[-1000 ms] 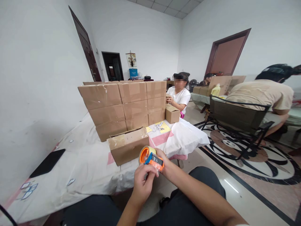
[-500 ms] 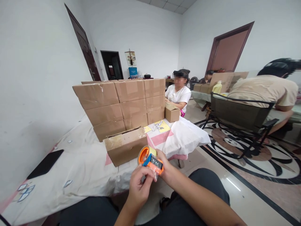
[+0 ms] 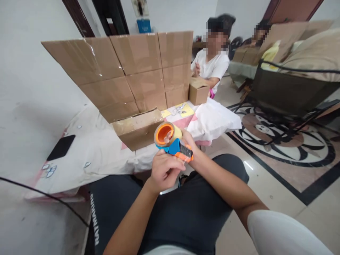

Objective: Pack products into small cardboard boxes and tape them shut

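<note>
An orange and blue tape dispenser with a roll of clear tape sits above my lap. My right hand grips it from behind, fingers wrapped round its body. My left hand is just below it, fingers curled and pinching at the loose tape end by the cutter. A brown cardboard box with taped flaps lies on the cloth-covered table right in front of the dispenser.
A stack of sealed cardboard boxes stands behind it. A black phone lies at the table's left. A person in a white shirt sits beyond with a small box. A black folding chair stands on the right.
The camera has tipped down and moved closer to the table. The dispenser has risen a little, and my left hand has closed tighter under its cutter.
</note>
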The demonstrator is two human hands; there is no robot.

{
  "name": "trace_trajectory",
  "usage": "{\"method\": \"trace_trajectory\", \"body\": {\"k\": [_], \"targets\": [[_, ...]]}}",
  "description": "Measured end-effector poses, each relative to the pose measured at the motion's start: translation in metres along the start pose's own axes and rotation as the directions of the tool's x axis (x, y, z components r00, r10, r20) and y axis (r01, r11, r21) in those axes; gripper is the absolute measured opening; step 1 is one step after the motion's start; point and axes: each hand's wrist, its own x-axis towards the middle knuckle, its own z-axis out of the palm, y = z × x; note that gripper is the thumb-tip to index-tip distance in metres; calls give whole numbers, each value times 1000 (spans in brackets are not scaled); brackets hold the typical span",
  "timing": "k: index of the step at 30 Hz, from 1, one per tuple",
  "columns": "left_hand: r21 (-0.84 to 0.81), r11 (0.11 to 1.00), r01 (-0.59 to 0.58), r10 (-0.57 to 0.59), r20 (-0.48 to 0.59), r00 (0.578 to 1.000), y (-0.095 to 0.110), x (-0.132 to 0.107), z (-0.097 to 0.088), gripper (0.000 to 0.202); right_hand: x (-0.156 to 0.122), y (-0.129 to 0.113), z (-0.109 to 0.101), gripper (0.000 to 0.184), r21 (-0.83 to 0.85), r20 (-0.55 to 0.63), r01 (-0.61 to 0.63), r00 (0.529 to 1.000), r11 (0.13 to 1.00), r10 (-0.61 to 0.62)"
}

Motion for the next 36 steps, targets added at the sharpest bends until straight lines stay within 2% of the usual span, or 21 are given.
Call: {"method": "trace_trajectory", "body": {"k": [2,5,8,11,14,17,20,25,31,36], "targets": [[-33,999,40,-40,5,999,-3,-3,1,17,7,4,-1,24,2,-54,-1,999,1000,2],[-123,981,147,-156,-69,985,-6,-10,4,14,15,7,-4,32,26,-58,-15,998,1000,16],[-185,965,184,-212,-142,967,-9,-15,8,18,19,6,-7,42,31,-23,29,999,999,-29],[-224,950,217,-254,-156,954,-8,-17,11,17,21,5,-12,55,33,51,52,997,998,-54],[-285,919,271,-327,-172,929,-4,-16,13,17,23,3,-16,55,3,57,139,989,990,-139],[-341,882,324,-399,-176,900,0,-15,14,19,22,-1,-18,50,-42,22,304,953,952,-303],[-363,866,343,-421,-160,893,3,-15,15,18,20,-6,-18,47,-61,30,407,913,911,-406],[-372,824,428,-517,-180,837,3,-16,16,24,18,-11,-20,45,-137,22,489,871,861,-491],[-398,752,525,-626,-182,758,0,-18,20,26,15,-14,-28,42,-227,-23,633,756,740,-654],[-437,702,563,-676,-160,719,-2,-20,21,27,14,-12,-39,35,-249,-13,646,743,722,-669]]}}
